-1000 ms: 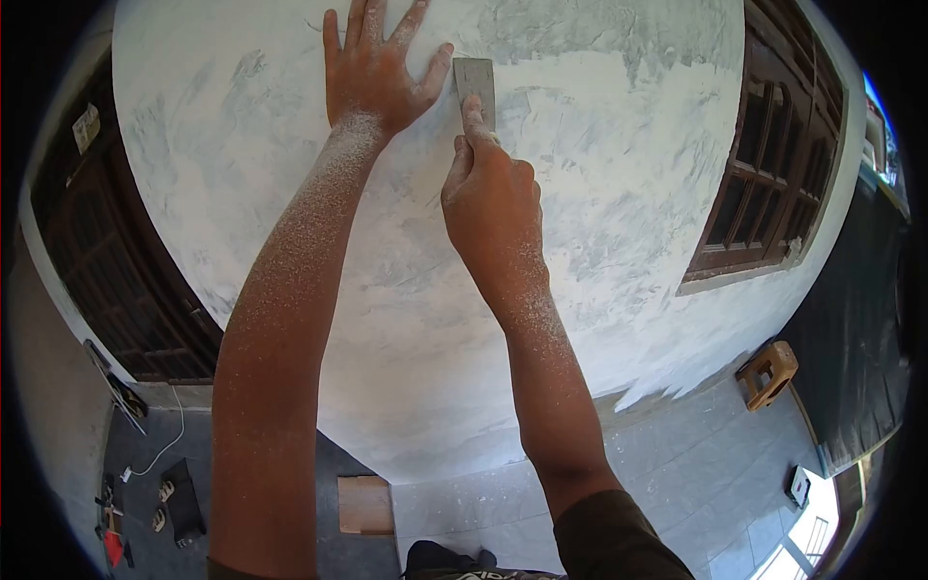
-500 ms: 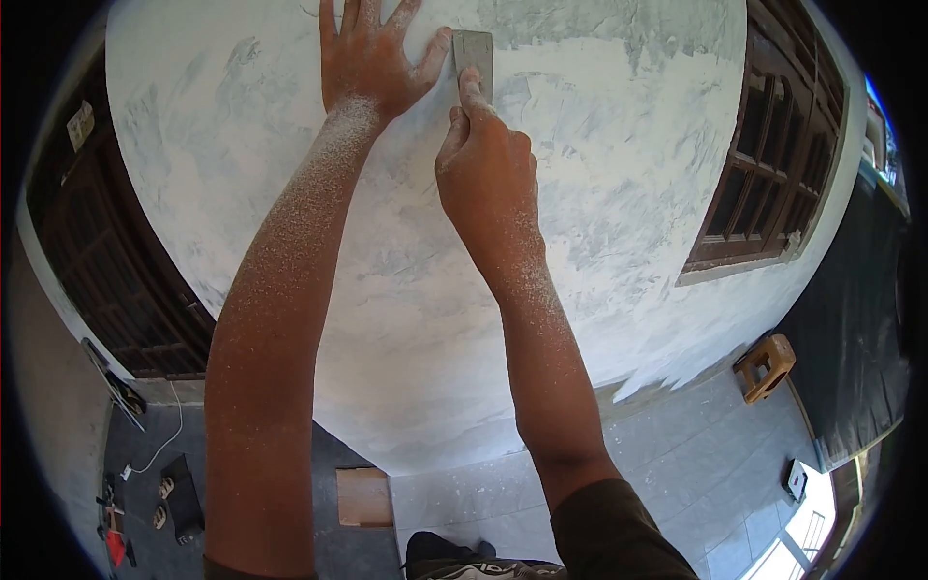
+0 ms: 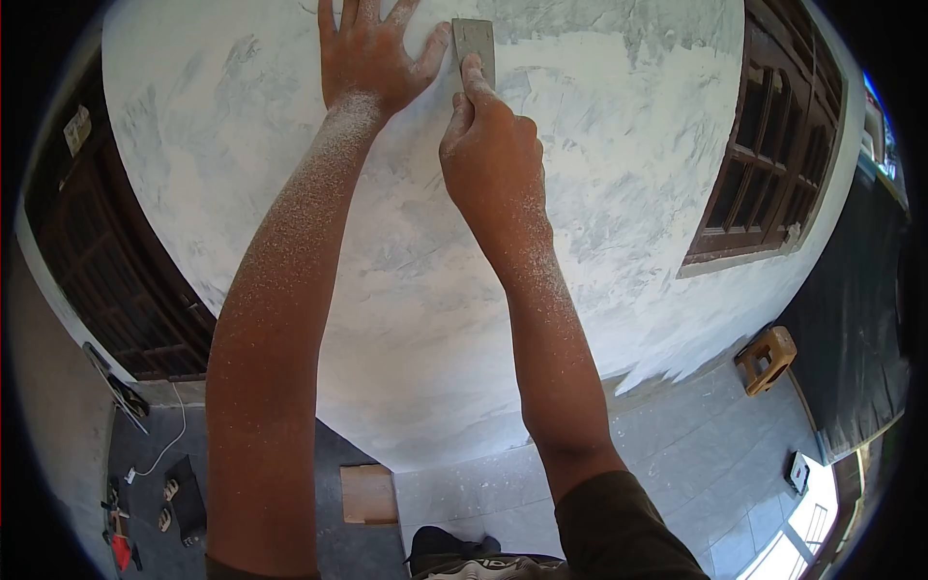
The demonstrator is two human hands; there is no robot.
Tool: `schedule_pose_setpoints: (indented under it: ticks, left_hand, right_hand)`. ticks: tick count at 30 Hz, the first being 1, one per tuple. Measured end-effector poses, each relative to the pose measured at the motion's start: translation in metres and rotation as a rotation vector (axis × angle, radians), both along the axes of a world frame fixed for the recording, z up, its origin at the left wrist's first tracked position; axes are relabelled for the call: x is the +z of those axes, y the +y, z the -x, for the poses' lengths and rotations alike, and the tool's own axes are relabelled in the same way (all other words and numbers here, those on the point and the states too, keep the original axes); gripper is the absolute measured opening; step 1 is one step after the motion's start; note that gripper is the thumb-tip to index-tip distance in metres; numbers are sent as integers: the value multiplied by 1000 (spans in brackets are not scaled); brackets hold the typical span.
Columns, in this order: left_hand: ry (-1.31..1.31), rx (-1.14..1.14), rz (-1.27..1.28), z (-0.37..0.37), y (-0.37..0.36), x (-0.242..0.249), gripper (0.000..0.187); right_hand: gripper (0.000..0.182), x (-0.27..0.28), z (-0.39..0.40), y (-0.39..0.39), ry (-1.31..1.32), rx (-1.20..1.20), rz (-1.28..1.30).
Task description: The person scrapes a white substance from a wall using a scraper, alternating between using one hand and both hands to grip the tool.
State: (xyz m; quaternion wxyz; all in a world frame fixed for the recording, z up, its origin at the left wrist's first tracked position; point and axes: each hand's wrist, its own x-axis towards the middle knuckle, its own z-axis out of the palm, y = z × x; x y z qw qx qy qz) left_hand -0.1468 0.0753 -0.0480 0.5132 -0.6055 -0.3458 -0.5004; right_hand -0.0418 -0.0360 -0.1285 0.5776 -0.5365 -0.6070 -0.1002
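In the head view, a wall (image 3: 425, 280) coated in patchy white and grey filler stands in front of me. My left hand (image 3: 372, 63) lies flat on it near the top, fingers spread, with pale dust along the wrist and forearm. To its right, my right hand (image 3: 493, 145) grips a putty knife (image 3: 474, 41), the index finger stretched along the tool. The flat grey blade points up against the wall; the handle is hidden in my fist. Bare grey plaster (image 3: 580, 21) shows at the top, above the white filler.
A brown window (image 3: 768, 159) is on the right and a dark wooden door (image 3: 111, 261) on the left. A wooden stool (image 3: 767, 360) stands by the wall's foot at right. Cardboard (image 3: 368, 494), sandals (image 3: 169, 503) and a white cable (image 3: 174, 440) lie on the tiled floor.
My right hand and the putty knife have slid slightly upward along the wall. My left hand stays in place, and the view has shifted a little.
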Motion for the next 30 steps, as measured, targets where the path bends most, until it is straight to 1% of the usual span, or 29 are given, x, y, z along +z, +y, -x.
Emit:
schedule_pose_setpoints:
  ticks: [2,4,7,10,14,16,17,19,20,22,25,26,28,30]
  left_hand:
    - [-6,2,-4,-1,0,-1,70]
    - [-8,-16,14,-1,-2,-1,69]
    - [-3,-32,12,-1,-1,-1,68]
    - [2,-7,-16,-1,-1,-1,68]
    - [-4,-42,8,-1,-4,-2,69]
    - [1,-46,-3,-1,-3,-1,69]
    - [4,-47,-1,-1,-3,-1,69]
    - [3,-38,1,0,-3,-1,69]
    - [2,-38,0,0,-2,0,69]
    - [7,-58,-13,0,-1,-2,69]
    - [4,-65,26,-1,-3,-1,69]
    - [2,-65,25,-1,-3,0,69]
    - [9,-43,4,0,-2,-2,69]
    - [6,-44,-9,-1,1,0,69]
  right_hand:
    - [43,-10,1,-1,-11,-18,29]
    - [42,-16,1,-2,-10,11,-5]
    - [42,3,0,1,-7,-9,-7]
    - [41,4,-1,-3,3,-8,5]
    - [41,-14,1,-11,-11,8,87]
    - [41,-7,0,-3,-12,9,9]
    - [41,-2,0,0,-9,8,10]
    - [41,7,0,3,-16,-4,-88]
    - [41,6,0,0,-17,-4,-89]
    - [41,-3,0,-9,11,10,79]
    - [41,-13,-1,-12,-6,16,130]
    - [41,-9,-2,-9,-8,17,129]
    - [41,1,-3,-1,-7,-11,-14]
    - [41,5,-3,-3,-6,-6,-23]
